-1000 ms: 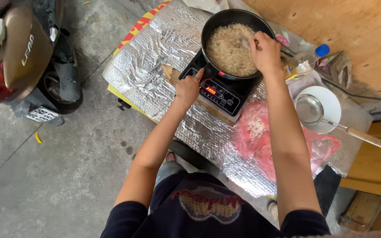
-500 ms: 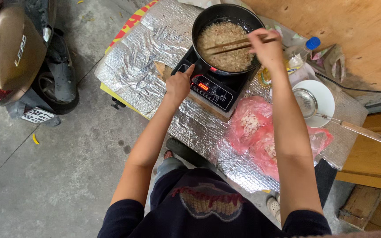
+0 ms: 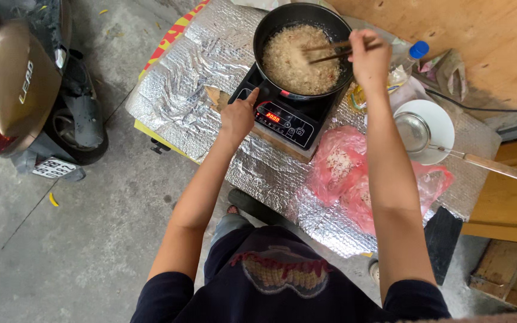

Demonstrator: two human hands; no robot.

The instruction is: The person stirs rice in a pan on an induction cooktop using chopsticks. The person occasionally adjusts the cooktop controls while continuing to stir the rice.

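A black pan [image 3: 268, 27] full of bubbling pale food stands on a black induction cooker [image 3: 288, 119] with a lit red display. My right hand [image 3: 368, 57] grips a pair of wooden chopsticks [image 3: 330, 51] whose tips reach into the pan from the right. My left hand [image 3: 238, 115] rests at the cooker's near left corner, with one finger stretched onto the control panel. Both stand on a low table wrapped in silver foil [image 3: 175, 84].
Pink plastic bags [image 3: 345, 173] lie on the foil right of the cooker. A wire strainer with a wooden handle [image 3: 450, 149] sits on a white plate [image 3: 438, 122]. A bottle with a blue cap [image 3: 411, 57] stands behind. A parked scooter [image 3: 25, 90] is at the left.
My right hand has raised the chopsticks and turned them level across the pan. My left hand stays at the cooker's control panel. The view has shifted a little.
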